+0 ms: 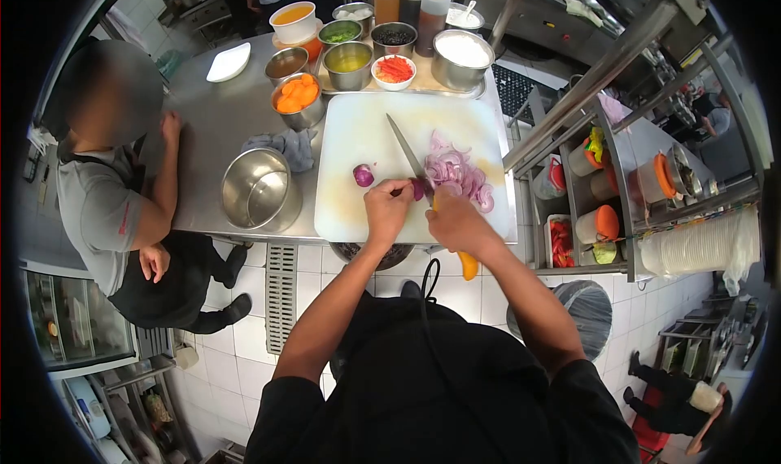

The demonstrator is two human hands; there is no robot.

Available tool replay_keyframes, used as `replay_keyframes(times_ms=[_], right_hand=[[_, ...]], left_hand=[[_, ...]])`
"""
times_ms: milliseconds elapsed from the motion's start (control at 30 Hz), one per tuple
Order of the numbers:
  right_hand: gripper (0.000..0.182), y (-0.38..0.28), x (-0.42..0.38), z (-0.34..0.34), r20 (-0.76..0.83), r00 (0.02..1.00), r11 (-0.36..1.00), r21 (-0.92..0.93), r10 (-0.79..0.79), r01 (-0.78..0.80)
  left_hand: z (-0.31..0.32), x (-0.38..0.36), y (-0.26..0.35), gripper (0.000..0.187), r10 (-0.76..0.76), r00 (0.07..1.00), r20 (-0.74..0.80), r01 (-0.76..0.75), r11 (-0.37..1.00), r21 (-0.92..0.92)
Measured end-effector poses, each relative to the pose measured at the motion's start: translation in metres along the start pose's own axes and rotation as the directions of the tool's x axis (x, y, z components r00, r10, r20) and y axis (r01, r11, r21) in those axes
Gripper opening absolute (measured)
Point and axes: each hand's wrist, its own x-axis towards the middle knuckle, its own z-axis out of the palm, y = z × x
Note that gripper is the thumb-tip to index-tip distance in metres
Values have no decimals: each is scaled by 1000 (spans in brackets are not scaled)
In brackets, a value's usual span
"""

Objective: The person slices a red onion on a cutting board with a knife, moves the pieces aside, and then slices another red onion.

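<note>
My right hand (461, 221) is closed around the yellow handle of a kitchen knife (405, 144), whose long blade points away over the white cutting board (350, 130). Close to its left, my left hand (386, 212) has its fingers bent and pressed on a piece of red onion (418, 190) beside the blade. A heap of sliced red onion (454, 171) lies right of the knife. Another onion piece (364, 175) rests on the board to the left of my hands. Part of the held onion is hidden by my fingers.
Left of the board stand a steel pot (259, 189) and a grey cloth (285, 145). Behind it are a bowl of carrots (298, 98), a pot of white powder (463, 50), sauce bottles (432, 20) and several bowls. A person (122, 171) stands at left; a metal post (586, 89) slants at right.
</note>
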Motion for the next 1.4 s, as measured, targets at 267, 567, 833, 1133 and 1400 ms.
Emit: replay_keyframes(times_ms=[267, 567, 833, 1133, 1400], right_hand=[[29, -4, 4, -6, 66, 997, 999, 9, 36, -36], [30, -5, 7, -7, 72, 996, 999, 1, 47, -47], [31, 4, 9, 8, -4, 999, 993, -112, -38, 37], [32, 15, 15, 32, -81, 996, 991, -126, -46, 36], [30, -32, -8, -26, 153, 977, 988, 33, 147, -154]], left_hand=[[-1, 1, -1, 14, 10, 1000, 19, -10, 1000, 12], [1, 3, -12, 12, 8, 1000, 29, -7, 999, -37], [-2, 0, -9, 13, 1, 1000, 30, -1, 1000, 10], [2, 4, -8, 12, 35, 999, 15, -35, 999, 2], [2, 3, -20, 13, 51, 998, 44, -50, 999, -16]])
